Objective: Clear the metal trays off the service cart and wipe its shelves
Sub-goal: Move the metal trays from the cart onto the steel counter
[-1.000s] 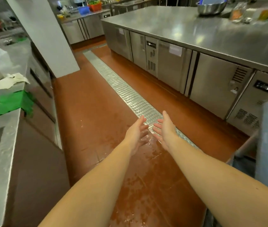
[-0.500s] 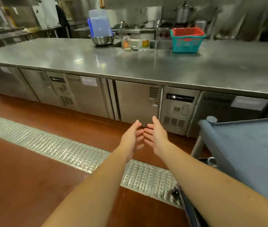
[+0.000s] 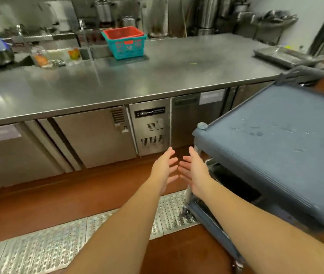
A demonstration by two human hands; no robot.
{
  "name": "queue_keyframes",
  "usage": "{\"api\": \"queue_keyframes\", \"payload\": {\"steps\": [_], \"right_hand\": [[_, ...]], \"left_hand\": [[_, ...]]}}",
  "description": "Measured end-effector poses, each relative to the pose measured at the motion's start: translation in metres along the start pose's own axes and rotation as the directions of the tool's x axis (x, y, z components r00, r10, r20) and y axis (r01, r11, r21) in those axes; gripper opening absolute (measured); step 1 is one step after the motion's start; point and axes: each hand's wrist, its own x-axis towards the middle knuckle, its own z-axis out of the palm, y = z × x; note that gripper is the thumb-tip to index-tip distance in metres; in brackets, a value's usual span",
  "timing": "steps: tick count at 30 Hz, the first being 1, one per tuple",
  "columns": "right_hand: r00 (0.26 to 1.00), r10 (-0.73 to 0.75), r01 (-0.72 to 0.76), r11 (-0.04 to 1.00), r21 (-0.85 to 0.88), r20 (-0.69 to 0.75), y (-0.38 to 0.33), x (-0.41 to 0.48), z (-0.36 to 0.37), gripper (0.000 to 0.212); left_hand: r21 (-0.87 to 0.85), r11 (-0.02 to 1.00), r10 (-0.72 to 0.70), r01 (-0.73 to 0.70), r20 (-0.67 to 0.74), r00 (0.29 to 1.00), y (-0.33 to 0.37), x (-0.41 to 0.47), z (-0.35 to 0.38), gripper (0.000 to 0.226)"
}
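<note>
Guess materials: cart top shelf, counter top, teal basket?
Cart top shelf: likely moulded plastic, matte blue-grey, ribbed edge, wet marks sitting on it. Counter top: stainless steel by the look, brushed, with soft light reflections. Teal basket: plastic most likely, perforated walls, red inside; too blurred to say more.

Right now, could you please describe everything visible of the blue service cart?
The service cart looks like blue plastic. Its rimmed top shelf holds only water droplets. A rounded cap tops the near corner; the lower shelf is mostly hidden. It stands beside the steel counter; left hand and right hand hover nearby.
</note>
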Motion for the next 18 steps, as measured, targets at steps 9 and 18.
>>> {"api": "queue_keyframes", "payload": {"steps": [9,18], "right_hand": [[0.967,0.003,0.047,0.980,0.191,-0.254,0.036,-0.044,-0.119,0.044],[0.947,0.036,0.067,0.949,0.308,-0.318,0.062,-0.074,-0.149,0.048]], "left_hand": [[0.273,0.961,-0.104,0.048,0.193,0.976,-0.049,-0.029,0.079,0.044],[0.385,0.923,-0.127,0.017,0.262,0.957,-0.079,-0.063,0.105,0.046]]}}
